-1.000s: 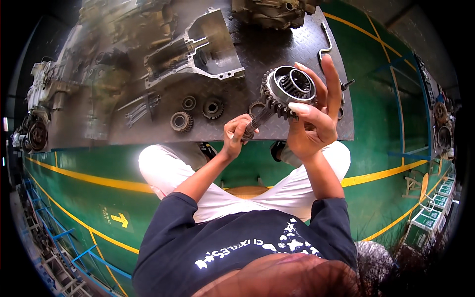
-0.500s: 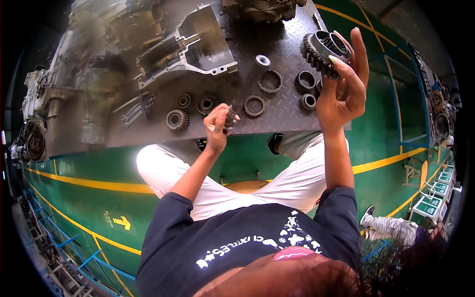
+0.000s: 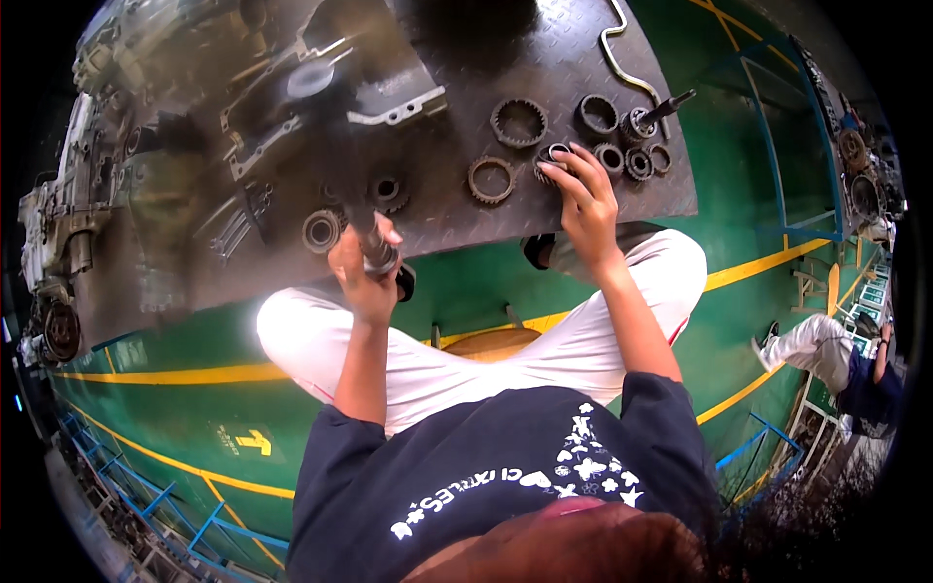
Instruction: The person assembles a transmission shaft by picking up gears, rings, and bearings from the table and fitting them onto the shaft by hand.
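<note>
My left hand grips a dark metal shaft near the front edge of the table. The shaft slants away from me, smeared by motion, toward a pale round end. My right hand is closed with its fingertips around a toothed gear, low over the tabletop; whether the gear touches it I cannot tell. Left of that gear lie two toothed rings, one nearer and one farther. A bearing-like gear and another small gear lie beside my left hand.
Right of my right hand stand a dark ring, several small gears and a splined shaft. A bent metal pipe lies behind. An open metal housing and gearbox parts fill the table's left. Another person is at far right.
My right hand has come down and left with the gear, from raised above the table's right side to the tabletop. The left hand has shifted left with the shaft.
</note>
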Available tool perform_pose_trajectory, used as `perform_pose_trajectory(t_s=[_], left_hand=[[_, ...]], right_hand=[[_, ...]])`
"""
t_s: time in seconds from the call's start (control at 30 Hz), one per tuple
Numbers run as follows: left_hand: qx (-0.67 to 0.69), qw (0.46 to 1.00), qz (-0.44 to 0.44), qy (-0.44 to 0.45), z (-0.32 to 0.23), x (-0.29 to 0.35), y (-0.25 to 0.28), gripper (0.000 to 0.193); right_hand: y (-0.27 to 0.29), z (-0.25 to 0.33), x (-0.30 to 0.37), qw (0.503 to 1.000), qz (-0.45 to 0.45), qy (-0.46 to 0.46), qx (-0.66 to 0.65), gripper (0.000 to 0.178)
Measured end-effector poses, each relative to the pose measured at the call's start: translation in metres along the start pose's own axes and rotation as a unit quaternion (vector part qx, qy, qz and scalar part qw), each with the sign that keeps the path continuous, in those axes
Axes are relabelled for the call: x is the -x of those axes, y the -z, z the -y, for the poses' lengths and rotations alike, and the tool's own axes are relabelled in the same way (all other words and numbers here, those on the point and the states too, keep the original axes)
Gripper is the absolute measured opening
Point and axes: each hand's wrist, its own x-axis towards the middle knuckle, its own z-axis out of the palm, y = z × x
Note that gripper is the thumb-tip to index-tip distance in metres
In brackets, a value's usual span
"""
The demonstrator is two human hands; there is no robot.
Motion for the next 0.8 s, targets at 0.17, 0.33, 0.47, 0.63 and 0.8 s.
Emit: perform_pose_trajectory(t_s=[0.17, 0.33, 0.47, 0.63, 0.8], left_hand=[[-0.041, 0.999, -0.012, 0.013, -0.006, -0.002, 0.0, 0.054], [-0.031, 1.0, -0.003, 0.004, -0.009, -0.002, 0.004, 0.056], [-0.044, 0.999, 0.008, -0.007, -0.008, -0.001, 0.005, 0.058], [-0.006, 1.0, 0.007, 0.029, -0.004, -0.004, 0.002, 0.052], [-0.036, 0.997, 0.008, 0.073, -0.001, -0.001, -0.007, 0.05]], right_hand=[[0.006, 0.005, 0.003, 0.996, 0.08, 0.009, 0.035, 0.056], [0.023, 0.015, 0.0, 0.982, 0.174, -0.006, 0.079, 0.046], [0.038, 0.027, -0.023, 0.97, 0.222, 0.019, 0.095, 0.045], [0.035, 0.026, -0.033, 0.973, 0.217, -0.051, 0.06, 0.045], [0.039, 0.001, -0.045, 0.915, 0.163, -0.278, -0.243, 0.042]])
